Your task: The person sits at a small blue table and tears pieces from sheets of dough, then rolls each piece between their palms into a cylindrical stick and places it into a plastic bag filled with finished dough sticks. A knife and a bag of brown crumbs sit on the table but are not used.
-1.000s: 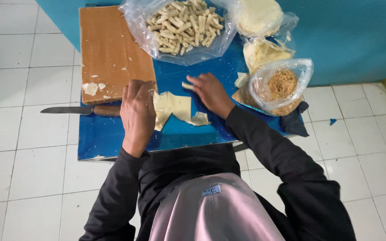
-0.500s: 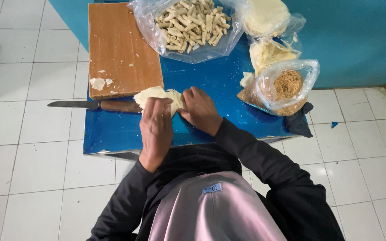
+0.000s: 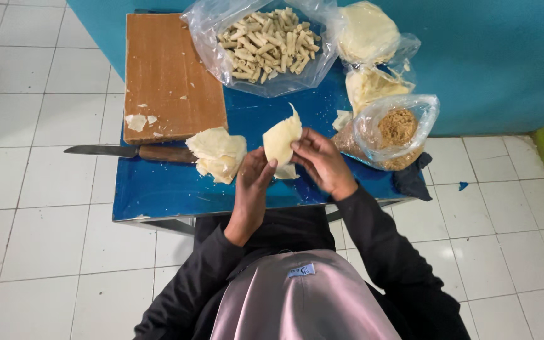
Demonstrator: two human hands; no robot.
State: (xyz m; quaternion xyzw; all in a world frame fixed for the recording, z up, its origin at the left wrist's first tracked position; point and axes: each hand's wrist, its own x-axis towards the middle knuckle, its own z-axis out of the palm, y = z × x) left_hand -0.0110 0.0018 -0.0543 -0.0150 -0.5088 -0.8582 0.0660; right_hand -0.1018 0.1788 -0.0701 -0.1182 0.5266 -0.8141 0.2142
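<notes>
Change: since 0.5 s ago both hands have lifted 1 pale wrapper sheet off the desk; it now stands upright at frame centre.
Left hand: grip pinching the sheet's lower edge, steadying it from below.
Right hand: grip clenched on the sheet's right side, fingertips peeling it free.
Wrapper stack: left of the hands, within easy reach.
Knife: flat at centre left, beside the wooden board.
Bag of rolled sticks: open, top centre.
Bag of brown crumbs: right of the hands.
</notes>
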